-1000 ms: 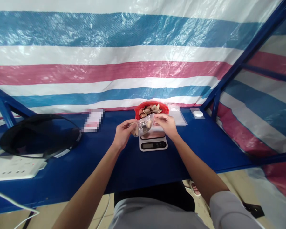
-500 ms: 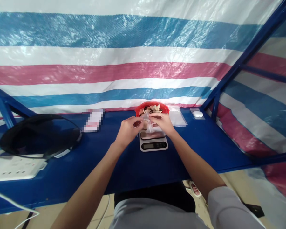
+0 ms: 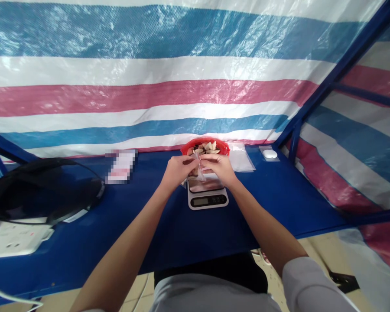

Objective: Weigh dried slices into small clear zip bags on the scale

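Observation:
Both my hands pinch a small clear plastic bag [image 3: 199, 174] above a digital kitchen scale [image 3: 208, 201]. My left hand [image 3: 178, 171] is closed on the bag's left side, and my right hand [image 3: 220, 167] is closed on its upper right edge. Something brownish shows through the plastic, partly covered by my fingers. The scale has a white body, a shiny metal top and a dark display whose reading I cannot make out. Just behind my hands stands a red basket [image 3: 190, 144] holding pale and brown pieces, perhaps slices or shells.
Flat clear plastic bags [image 3: 242, 158] lie right of the basket. A white rounded object [image 3: 269, 154] rests on clear plastic farther right. On the left are a blurred-out card [image 3: 121, 166], a black ring-shaped item [image 3: 45, 190] and a white power strip [image 3: 17, 238]. Striped sheeting [image 3: 149, 95] hangs behind the blue table [image 3: 175, 242].
My fingertips have come closer together at the top of the bag, which looks narrower and more gathered. The view has shifted slightly.

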Tool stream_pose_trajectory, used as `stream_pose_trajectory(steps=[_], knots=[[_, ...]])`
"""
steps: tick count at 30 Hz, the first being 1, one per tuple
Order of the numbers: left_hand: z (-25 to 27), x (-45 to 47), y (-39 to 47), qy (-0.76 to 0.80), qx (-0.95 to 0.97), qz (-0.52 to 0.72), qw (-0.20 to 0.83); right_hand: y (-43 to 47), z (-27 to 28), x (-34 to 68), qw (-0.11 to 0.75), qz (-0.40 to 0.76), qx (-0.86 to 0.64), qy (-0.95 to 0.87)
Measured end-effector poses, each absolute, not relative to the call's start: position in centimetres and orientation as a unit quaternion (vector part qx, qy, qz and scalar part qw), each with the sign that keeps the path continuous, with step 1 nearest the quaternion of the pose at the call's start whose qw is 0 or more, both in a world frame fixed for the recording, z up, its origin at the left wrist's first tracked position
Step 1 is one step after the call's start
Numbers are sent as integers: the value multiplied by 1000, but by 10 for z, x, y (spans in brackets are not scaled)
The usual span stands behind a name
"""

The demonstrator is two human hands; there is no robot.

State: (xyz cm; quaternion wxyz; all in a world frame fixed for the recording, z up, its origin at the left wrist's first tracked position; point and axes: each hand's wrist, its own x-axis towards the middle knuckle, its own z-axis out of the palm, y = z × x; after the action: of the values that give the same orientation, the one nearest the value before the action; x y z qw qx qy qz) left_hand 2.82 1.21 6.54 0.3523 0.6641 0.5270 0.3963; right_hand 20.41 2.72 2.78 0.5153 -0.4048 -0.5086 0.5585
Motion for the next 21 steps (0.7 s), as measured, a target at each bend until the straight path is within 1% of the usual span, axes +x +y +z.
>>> stream_pose_trajectory(steps=[4,12,17,21], knots=[[66,29,17,519,637,408,397,30,29,204,513,563,-402,-508],[64,28,29,526,601,421,430,36,29,206,499,581,-382,-517],[67,27,33,532,595,419,433,41,30,206,487,586,-380,-525],[68,25,37,528,598,418,435,46,34,206,468,561,-398,-555]])
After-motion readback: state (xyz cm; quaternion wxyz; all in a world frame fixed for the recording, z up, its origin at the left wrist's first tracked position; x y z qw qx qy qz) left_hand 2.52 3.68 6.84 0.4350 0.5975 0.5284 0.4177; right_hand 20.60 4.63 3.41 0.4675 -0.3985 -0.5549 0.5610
